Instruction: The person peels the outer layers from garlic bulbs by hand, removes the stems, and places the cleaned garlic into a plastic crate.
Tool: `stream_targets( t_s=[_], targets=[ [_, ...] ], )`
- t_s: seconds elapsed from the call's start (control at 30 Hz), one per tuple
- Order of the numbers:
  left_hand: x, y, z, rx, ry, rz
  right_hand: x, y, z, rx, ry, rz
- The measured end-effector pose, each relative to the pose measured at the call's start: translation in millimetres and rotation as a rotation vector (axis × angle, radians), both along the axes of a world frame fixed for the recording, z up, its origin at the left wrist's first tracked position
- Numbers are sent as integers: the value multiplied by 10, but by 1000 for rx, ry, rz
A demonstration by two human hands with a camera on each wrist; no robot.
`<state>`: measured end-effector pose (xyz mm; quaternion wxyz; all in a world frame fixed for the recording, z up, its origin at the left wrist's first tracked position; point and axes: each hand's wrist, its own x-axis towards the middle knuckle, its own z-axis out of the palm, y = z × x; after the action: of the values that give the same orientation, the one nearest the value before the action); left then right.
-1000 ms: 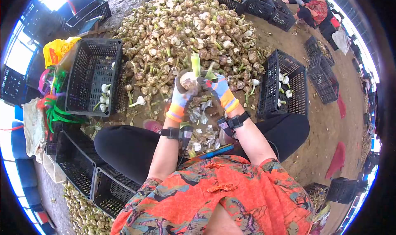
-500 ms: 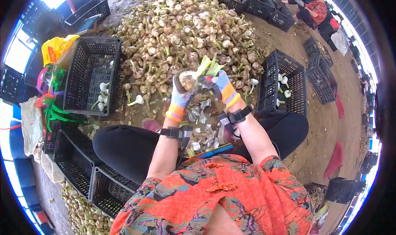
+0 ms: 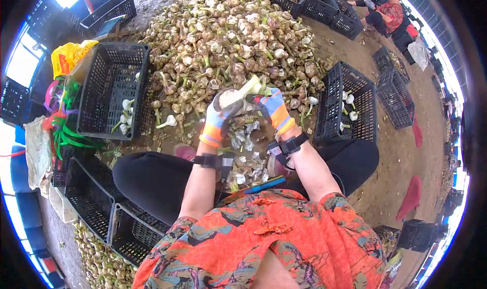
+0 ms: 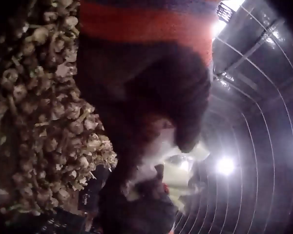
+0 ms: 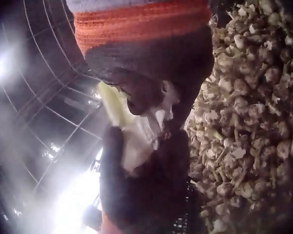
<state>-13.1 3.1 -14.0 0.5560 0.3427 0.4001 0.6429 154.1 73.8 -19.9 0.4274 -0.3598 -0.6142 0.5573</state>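
Note:
Both hands wear striped gloves with dark palms. In the head view the left hand (image 3: 218,117) grips a white garlic bulb (image 3: 229,98), whose pale green stem (image 3: 249,86) points up and to the right. Beside the stem, the right hand (image 3: 274,110) has curled fingers that pinch loose leaf or skin. Dark glove fingers surround the bulb (image 4: 158,146) in the left wrist view. Whitish papery skin (image 5: 158,119) shows between the right hand's fingers in the right wrist view, near the green stem (image 5: 112,102).
A large garlic heap (image 3: 228,40) lies ahead. Black crates stand at left (image 3: 114,86) and right (image 3: 355,101), each with several white bulbs. Peelings (image 3: 248,172) and a blue-edged tool (image 3: 266,185) lie between the legs. Other crates (image 3: 96,187) are at lower left.
The bulb has turned from brownish to clean white, and its stem tilts more to the right. The left hand has shifted slightly left; the loose leaves by the right hand have shrunk from view.

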Motion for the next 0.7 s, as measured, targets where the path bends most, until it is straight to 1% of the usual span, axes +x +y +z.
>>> stream_targets(
  t_s=[0.03, 0.07, 0.1, 0.13, 0.17, 0.2, 0.23, 0.27, 0.33, 0.37, 0.4, 0.43, 0.47, 0.5, 0.53, 0.57, 0.6, 0.63, 0.67, 0.7],
  targets=[
    [-41, -106, 159, -7, -167, -105, 47, -88, 164, -315, 452, 48],
    [-70, -157, 251, -9, -335, -206, 15, -105, 204, -417, 606, 67],
    [3, -133, 255, 8, -387, -155, -46, -80, 169, -354, 568, 28],
    [-19, -70, 120, 13, -385, -151, -106, -68, 182, -291, 530, -12],
    [-29, 0, -93, 51, -51, -38, -86, -76, 200, -147, 325, -7],
    [-2, -4, -37, 84, 283, 74, -66, -107, 255, -6, 119, -3],
    [35, -25, 17, 85, 128, 56, -87, -37, 231, -44, 136, 35],
    [20, -69, 72, 81, 128, 54, -57, -50, 243, -176, 328, -121],
    [-4, -177, 263, 94, -167, -119, 178, 246, -116, -372, 502, -550],
    [-26, -166, 244, 110, -230, -120, 262, 335, -212, -291, 256, -506],
    [-73, -144, 208, 114, -223, -114, 353, 420, -368, -210, 17, -462],
    [-106, -101, 154, 168, -70, -56, 148, 431, -152, -60, -820, -223],
    [-116, -54, 90, 217, 76, 2, 244, 225, 49, -157, -809, 195],
    [-184, -34, 4, 157, 162, -2, 130, 111, 122, 120, -811, 76],
    [-194, 17, -107, 247, 281, 53, 73, 40, 165, 395, -804, -42],
    [-161, 26, -122, 240, 273, 51, 2, -1, 366, 317, -608, 59],
    [-140, 27, -108, 268, 366, 55, -81, -31, 588, 238, -406, 154],
    [-125, 26, -74, 298, 464, 58, -153, -62, 700, 336, -422, 206],
    [-117, 34, -22, 333, 562, 60, -214, -124, 873, 384, -509, 231],
    [-120, 52, 34, 371, 662, 61, -237, -62, 879, 534, -658, 286]
  ],
)
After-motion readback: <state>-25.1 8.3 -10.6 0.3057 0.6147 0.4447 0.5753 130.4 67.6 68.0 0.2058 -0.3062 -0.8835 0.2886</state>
